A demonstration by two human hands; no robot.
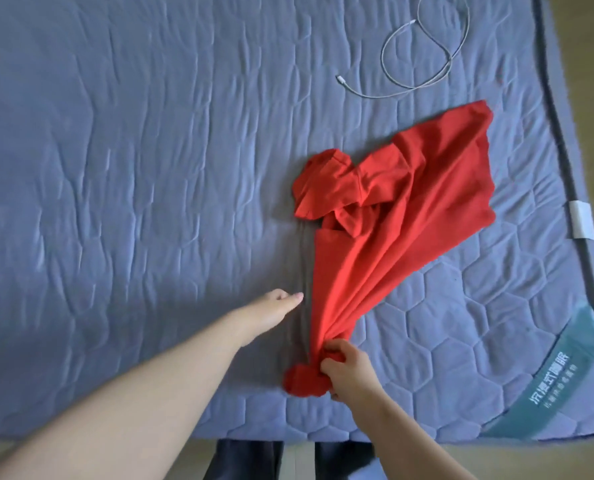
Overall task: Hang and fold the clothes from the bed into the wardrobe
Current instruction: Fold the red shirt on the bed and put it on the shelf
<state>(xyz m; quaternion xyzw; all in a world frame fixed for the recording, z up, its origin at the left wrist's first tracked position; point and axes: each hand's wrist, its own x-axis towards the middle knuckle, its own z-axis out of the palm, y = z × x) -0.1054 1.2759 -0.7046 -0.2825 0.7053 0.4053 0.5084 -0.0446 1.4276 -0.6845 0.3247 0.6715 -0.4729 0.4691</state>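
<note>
The red garment (392, 220) is lying on the bed (132, 168), its long axis running from the near edge away and to the right, toward a white cable (420, 53) that is resting well beyond its far corner. The right hand (344, 368) is gripping the near end, bunching the cloth into a tight wad so the folds are fanning outward from the fist. The left hand (278, 301) is reaching in just beside the garment's left edge, fingers relaxed and holding nothing. Being the nearer free hand, it is probably heading for that edge to spread the cloth flat; the crumpled sleeve area mid-garment is likely needing straightening first.
</note>
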